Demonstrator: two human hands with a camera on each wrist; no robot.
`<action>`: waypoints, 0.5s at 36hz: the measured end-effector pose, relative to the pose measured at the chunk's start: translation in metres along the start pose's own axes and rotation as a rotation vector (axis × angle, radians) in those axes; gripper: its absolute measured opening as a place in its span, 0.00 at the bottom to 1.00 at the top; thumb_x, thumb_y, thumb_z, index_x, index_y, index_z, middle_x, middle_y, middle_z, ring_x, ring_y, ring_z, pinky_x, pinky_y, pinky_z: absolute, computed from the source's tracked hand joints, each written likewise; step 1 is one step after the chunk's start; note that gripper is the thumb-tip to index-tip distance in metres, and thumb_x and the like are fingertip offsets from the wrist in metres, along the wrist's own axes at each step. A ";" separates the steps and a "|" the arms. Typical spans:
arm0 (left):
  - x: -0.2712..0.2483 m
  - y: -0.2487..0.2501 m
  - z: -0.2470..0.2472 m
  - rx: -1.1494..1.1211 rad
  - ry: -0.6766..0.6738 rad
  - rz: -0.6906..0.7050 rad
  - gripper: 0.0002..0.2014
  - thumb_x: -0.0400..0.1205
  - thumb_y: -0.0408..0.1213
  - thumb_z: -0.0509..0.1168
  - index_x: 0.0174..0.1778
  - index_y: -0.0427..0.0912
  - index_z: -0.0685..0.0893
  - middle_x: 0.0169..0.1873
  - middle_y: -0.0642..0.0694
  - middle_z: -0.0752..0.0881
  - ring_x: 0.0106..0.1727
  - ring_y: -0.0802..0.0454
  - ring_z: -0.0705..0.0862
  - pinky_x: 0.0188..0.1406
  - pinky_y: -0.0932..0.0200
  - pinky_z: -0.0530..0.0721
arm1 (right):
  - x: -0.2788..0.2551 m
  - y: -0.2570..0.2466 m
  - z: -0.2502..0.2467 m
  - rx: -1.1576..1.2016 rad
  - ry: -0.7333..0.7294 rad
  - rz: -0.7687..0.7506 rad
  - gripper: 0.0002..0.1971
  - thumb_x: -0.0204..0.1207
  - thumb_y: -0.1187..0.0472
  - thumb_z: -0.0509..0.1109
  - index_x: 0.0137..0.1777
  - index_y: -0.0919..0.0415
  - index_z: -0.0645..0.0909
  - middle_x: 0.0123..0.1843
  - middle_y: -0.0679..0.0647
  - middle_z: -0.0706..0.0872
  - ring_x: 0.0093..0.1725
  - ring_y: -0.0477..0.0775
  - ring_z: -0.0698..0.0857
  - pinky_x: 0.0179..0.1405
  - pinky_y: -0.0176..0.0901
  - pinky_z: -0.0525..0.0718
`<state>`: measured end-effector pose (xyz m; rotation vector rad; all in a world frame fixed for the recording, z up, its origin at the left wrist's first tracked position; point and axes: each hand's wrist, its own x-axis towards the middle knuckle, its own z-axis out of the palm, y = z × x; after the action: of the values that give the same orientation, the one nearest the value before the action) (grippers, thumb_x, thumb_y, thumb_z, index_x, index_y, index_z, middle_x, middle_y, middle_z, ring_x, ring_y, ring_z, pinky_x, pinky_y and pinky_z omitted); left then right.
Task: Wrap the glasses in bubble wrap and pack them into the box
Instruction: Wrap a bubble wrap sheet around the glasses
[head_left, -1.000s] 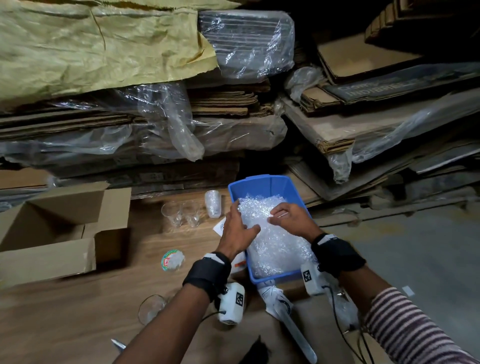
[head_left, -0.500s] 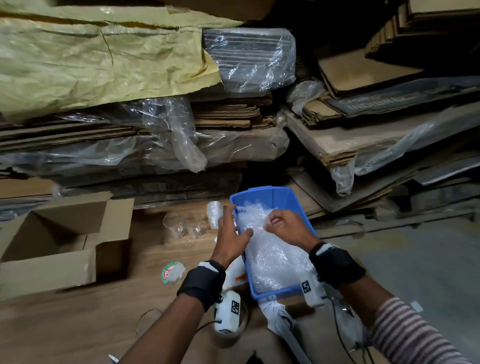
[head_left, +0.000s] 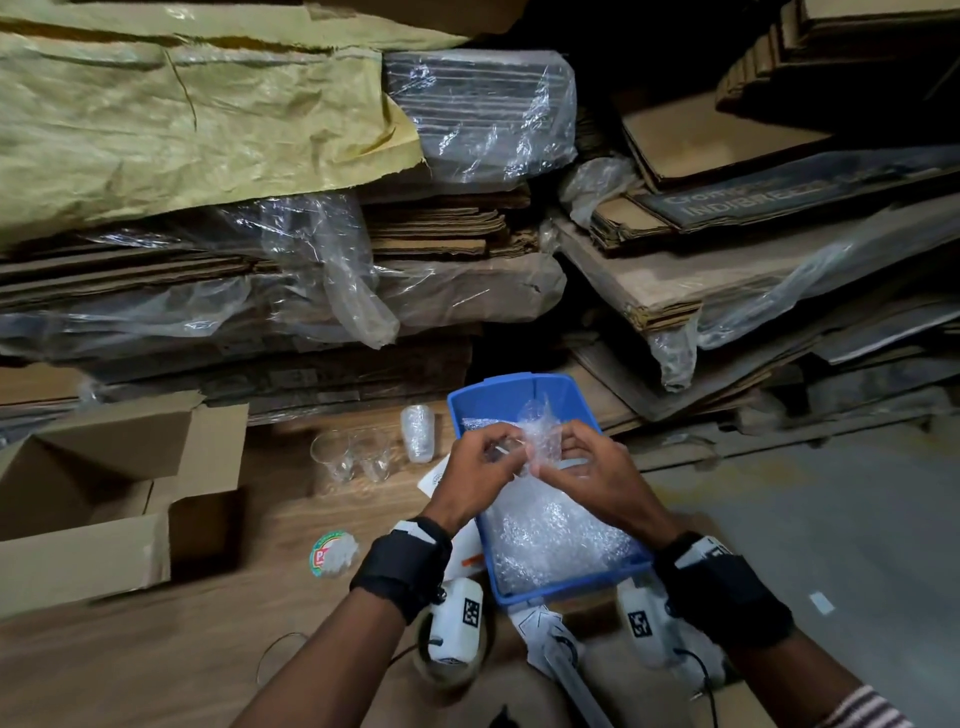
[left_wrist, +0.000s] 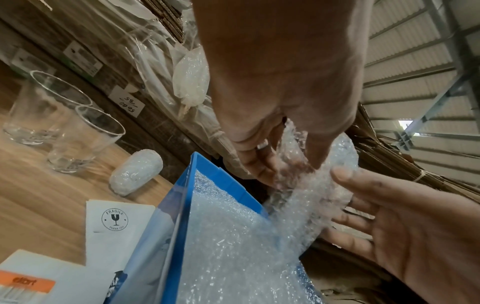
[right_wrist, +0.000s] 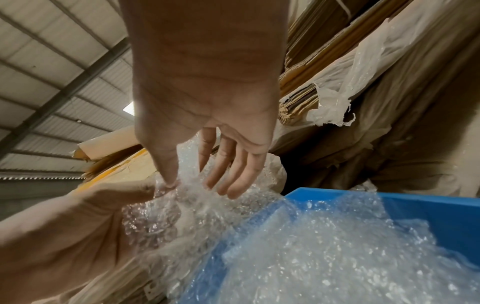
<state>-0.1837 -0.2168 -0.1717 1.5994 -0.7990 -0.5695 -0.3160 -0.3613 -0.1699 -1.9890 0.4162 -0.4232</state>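
A blue bin (head_left: 470, 415) on the wooden table holds sheets of bubble wrap (head_left: 550, 535). Over the bin, my left hand (head_left: 506, 452) and right hand (head_left: 550, 465) both pinch one crumpled end of a bubble wrap sheet (head_left: 540, 431) that is lifted off the pile. In the left wrist view my left hand (left_wrist: 288, 162) grips the sheet (left_wrist: 311, 197) between thumb and fingers. In the right wrist view my right hand (right_wrist: 187, 176) has its thumb on the wrap. Two bare glasses (head_left: 332, 457) (head_left: 375, 457) and one wrapped glass (head_left: 417, 434) stand left of the bin.
An open cardboard box (head_left: 104, 551) lies at the left of the table. A tape roll (head_left: 333, 553) and a sheet of fragile stickers (left_wrist: 114, 222) lie near the bin. Stacks of flattened cardboard under plastic (head_left: 322, 291) wall off the back.
Both hands lay flat on the bubble wrap in the bin before. They have since risen and pinched up one end of a sheet above the pile.
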 end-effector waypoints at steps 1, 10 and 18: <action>0.000 0.001 0.000 -0.010 0.006 0.001 0.01 0.83 0.29 0.73 0.48 0.39 0.90 0.40 0.44 0.90 0.39 0.53 0.87 0.43 0.57 0.88 | -0.001 -0.002 0.000 0.014 0.024 -0.012 0.09 0.76 0.57 0.82 0.53 0.53 0.86 0.48 0.47 0.93 0.50 0.46 0.92 0.51 0.43 0.91; 0.007 -0.013 -0.011 0.058 0.233 -0.043 0.05 0.81 0.30 0.76 0.51 0.37 0.90 0.43 0.43 0.91 0.39 0.55 0.89 0.45 0.49 0.92 | -0.009 0.010 -0.018 0.226 0.277 0.123 0.05 0.78 0.69 0.78 0.43 0.66 0.84 0.39 0.55 0.91 0.40 0.52 0.90 0.41 0.52 0.92; 0.012 -0.037 -0.021 0.318 0.325 -0.113 0.19 0.81 0.33 0.73 0.67 0.42 0.80 0.48 0.44 0.87 0.48 0.43 0.88 0.52 0.45 0.88 | -0.032 0.020 -0.043 0.337 0.460 0.195 0.07 0.73 0.68 0.76 0.41 0.62 0.79 0.33 0.53 0.84 0.34 0.56 0.85 0.38 0.55 0.92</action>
<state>-0.1541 -0.2101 -0.2033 1.9769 -0.5762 -0.2566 -0.3661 -0.3890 -0.1733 -1.5010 0.7652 -0.7758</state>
